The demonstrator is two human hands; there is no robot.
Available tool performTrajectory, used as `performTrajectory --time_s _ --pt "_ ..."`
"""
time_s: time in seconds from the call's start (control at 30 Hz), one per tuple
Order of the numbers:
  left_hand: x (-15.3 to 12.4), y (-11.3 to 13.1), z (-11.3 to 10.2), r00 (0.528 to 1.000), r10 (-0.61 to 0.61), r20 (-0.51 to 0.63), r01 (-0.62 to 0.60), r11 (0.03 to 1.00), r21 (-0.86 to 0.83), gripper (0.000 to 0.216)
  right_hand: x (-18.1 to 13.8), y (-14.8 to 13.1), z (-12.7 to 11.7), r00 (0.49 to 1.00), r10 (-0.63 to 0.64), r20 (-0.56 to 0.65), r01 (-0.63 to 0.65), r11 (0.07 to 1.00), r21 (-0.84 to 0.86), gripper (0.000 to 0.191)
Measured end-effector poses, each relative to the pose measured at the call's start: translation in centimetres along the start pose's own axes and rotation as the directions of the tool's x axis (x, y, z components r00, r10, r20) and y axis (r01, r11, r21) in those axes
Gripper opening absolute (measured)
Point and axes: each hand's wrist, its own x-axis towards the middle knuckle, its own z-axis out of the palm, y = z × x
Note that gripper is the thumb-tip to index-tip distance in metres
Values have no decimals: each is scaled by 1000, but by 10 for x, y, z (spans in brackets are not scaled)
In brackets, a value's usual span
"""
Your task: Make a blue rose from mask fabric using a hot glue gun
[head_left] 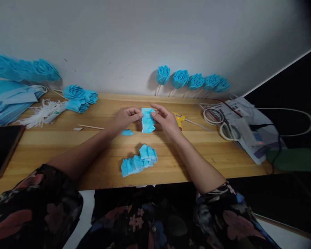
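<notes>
A small piece of pleated blue fabric is held up above the wooden table between my two hands. My left hand pinches its left edge between thumb and fingers. On the other side, my right hand grips the right edge with the thumb, its index finger stretched out. Nearer to me, more gathered blue pieces lie on the tabletop. A blue scrap rests just below my left hand. Partly hidden behind my right hand is a yellow glue gun with a glue stick in it.
Several blue fabric flowers on sticks lean against the wall. More flowers, white straps, stacked blue masks and a phone are on the left. Tape rolls, papers and a power strip lie right. A thin stick lies left.
</notes>
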Motion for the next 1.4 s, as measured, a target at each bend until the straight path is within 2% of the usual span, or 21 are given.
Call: performTrajectory --time_s 0.13,0.27,0.57,0.83,1.03,1.13,1.27,1.4 --pt "0 0 0 999 15 28 -15 1000 18 37 1 3 0 999 -42 15 42 998 -38 54" --pt "1 -1 -1 999 12 33 -12 1000 -2 38 1 1 -1 998 -54 -11 54 999 -4 53" --pt "1 -1 -1 1000 12 -18 -12 1000 2 39 1 -2 -3 994 59 -92 -56 998 37 53" --pt "0 2 0 1000 -10 8 10 1000 0 41 3 1 -2 998 -20 -57 21 1000 14 61" --pt "1 -1 -1 1000 7 -14 -7 1000 17 41 2 0 -3 997 37 -73 -36 999 15 54" --pt "1 -1 -1 1000 13 -21 -13 1000 16 41 1 2 -1 998 46 -47 -45 998 33 57" --pt "0 1 0 1000 27 11 -27 1000 9 44 2 5 1 1000 -4 19 3 1000 28 63" --pt "0 1 0 999 47 23 -47 999 4 48 2 5 -1 999 -44 6 44 999 12 55"
